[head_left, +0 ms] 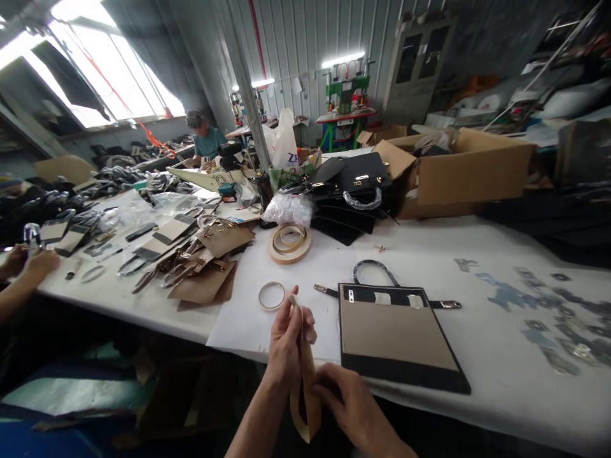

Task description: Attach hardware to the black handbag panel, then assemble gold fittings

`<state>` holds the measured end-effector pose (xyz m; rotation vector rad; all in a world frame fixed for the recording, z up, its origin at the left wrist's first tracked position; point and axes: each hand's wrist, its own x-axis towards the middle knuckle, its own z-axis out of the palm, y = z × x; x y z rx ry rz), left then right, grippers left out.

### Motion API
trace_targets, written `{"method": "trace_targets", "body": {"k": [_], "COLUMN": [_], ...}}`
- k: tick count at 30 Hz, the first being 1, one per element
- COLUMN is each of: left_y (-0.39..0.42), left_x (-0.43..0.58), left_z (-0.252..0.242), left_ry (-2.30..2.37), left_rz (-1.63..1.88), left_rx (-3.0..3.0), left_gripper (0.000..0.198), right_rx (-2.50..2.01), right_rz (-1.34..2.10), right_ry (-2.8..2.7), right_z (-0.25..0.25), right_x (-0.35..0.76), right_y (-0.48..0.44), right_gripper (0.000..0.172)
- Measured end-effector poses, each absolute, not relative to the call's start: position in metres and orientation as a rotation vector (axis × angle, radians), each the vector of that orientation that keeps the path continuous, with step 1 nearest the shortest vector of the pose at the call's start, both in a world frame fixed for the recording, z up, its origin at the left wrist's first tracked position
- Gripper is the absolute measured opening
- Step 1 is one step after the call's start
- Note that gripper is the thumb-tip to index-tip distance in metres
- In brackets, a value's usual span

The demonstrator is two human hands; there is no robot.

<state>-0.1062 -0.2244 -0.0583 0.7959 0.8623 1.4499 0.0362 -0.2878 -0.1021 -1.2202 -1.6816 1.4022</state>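
Observation:
A loop of tan tape hangs in front of me at the table's near edge. Its upper end is pinched between the thumb and fingers of my left hand. Lower down, my right hand has its fingers closed on the side of the loop. Just beyond my left hand, a thin tape ring lies flat on a white sheet. To the right is a black and taupe handbag panel, lying flat with its wrapped handle pointing away and a metal-tipped strap sticking out each side.
Larger tape rolls lie farther back. Brown bag pieces are piled left; flat metallic pieces are scattered right. Black bags and a cardboard box stand behind. A co-worker's hands are at far left; another person sits farther back.

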Motion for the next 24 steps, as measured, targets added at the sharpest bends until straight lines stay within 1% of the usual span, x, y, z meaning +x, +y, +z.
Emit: {"method": "trace_targets", "body": {"k": [3,5,7,11,14,19,20,23,24], "left_y": [-0.224,-0.226,-0.228,-0.234,-0.239,-0.245,-0.245,-0.248,-0.248], "left_x": [-0.11,-0.111,-0.11,-0.107,-0.102,-0.094,-0.093,-0.092,-0.092], "left_z": [-0.044,-0.037,-0.031,-0.024,-0.022,-0.02,-0.02,-0.024,-0.025], "left_ry": [0.97,1.054,1.091,1.091,1.093,1.054,1.028,0.971,0.965], "left_rz": [1.161,0.982,0.869,0.78,0.707,0.567,0.556,0.543,0.533], "left_rx": [1.115,1.341,1.516,1.719,1.816,2.014,2.047,2.119,2.135], "left_gripper": [0.059,0.055,0.059,0.082,0.082,0.079,0.079,0.078,0.077], "right_rx": [-1.206,-1.243,-1.301,-1.357,-1.339,-1.186,-1.173,-1.209,-1.229], "right_rz": [1.443,1.381,1.247,0.914,0.719,0.578,0.582,0.578,0.545], "right_ry": [-1.736,-1.752,-1.716,-1.61,-1.679,-2.049,-2.134,-2.368,-2.433], "right_z": [-0.108,-0.109,-0.103,-0.075,-0.05,-0.023,-0.021,-0.02,-0.02], "right_x": [0.04,0.05,0.066,0.102,0.122,0.13,0.129,0.126,0.125], "right_y": [-0.299,-0.301,-0.299,-0.286,-0.275,-0.258,-0.255,-0.251,-0.25], "right_gripper": [0.016,0.026,0.033,0.028,0.028,0.04,0.039,0.022,0.019]}}
